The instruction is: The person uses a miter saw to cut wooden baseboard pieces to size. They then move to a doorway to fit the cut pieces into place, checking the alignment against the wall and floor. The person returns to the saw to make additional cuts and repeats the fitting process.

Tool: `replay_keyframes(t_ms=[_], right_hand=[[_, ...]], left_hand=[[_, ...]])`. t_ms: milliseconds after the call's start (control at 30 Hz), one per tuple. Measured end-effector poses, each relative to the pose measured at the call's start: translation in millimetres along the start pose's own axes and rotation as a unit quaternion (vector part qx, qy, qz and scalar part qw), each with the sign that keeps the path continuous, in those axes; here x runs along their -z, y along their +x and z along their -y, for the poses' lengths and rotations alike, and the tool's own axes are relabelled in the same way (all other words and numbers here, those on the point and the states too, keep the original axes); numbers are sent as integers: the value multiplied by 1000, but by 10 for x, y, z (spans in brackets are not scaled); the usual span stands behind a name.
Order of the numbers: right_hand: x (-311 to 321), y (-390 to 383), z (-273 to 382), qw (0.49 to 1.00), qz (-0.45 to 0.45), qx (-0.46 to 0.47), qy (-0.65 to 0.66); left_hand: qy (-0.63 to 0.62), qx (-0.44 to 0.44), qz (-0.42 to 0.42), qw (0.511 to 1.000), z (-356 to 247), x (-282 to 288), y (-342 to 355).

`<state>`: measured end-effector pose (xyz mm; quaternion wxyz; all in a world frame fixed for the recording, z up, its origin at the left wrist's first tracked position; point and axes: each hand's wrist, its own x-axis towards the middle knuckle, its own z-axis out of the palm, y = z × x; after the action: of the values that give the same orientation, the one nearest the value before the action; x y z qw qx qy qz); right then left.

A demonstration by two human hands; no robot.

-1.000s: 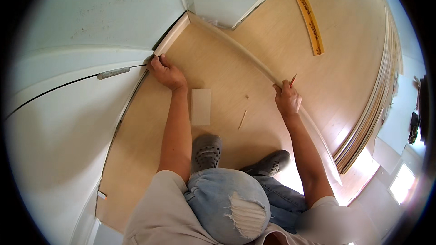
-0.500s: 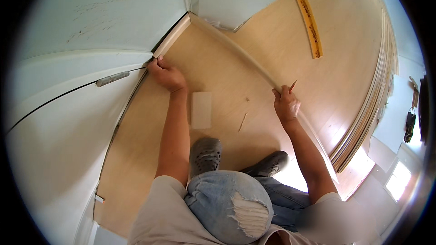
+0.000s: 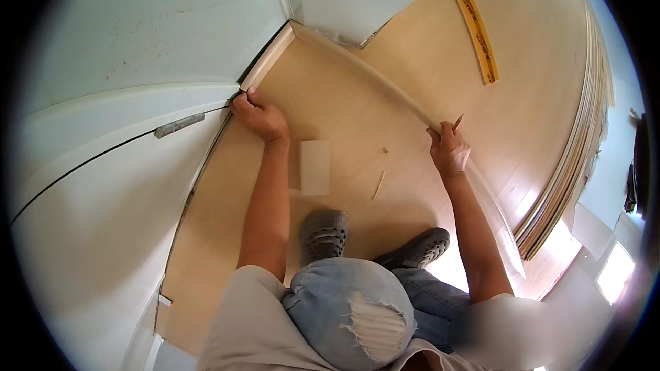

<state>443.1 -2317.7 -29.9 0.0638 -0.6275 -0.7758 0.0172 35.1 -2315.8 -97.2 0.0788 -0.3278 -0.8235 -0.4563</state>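
A short wood-coloured moulding strip (image 3: 269, 58) lies along the wall from the corner to the door frame. My left hand (image 3: 261, 120) is closed at its near end, thumb and fingers pinching there; the fingertips are partly hidden. From the same corner a long moulding strip (image 3: 364, 70) runs out to the right across the floor. Its middle part is in the grip of my right hand (image 3: 450, 151), which also has a pencil (image 3: 458, 122) sticking up between its fingers. The long strip carries on past my right forearm.
A white door (image 3: 103, 220) with a metal hinge (image 3: 180, 125) stands at left. On the wood floor lie a pale rectangular piece (image 3: 315, 168), a thin sliver (image 3: 379, 184) and a yellow strip (image 3: 476, 36). Stacked boards (image 3: 574, 158) line the right side. My shoes (image 3: 324, 235) are close by.
The whole view has shifted slightly, so the scene sits a little farther right. Both hands keep their places on the moulding strips.
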Motion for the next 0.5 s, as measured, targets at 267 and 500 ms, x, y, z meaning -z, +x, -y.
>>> replay_keyframes(t_ms=[267,500], right_hand=[[27,191,-124,999,-25,23,4],[112,65,34,1000,25,7,-10]], left_hand=[[-5,2,15,1000,-90,-9,1],[-24,31,33,999,-202,39,21]])
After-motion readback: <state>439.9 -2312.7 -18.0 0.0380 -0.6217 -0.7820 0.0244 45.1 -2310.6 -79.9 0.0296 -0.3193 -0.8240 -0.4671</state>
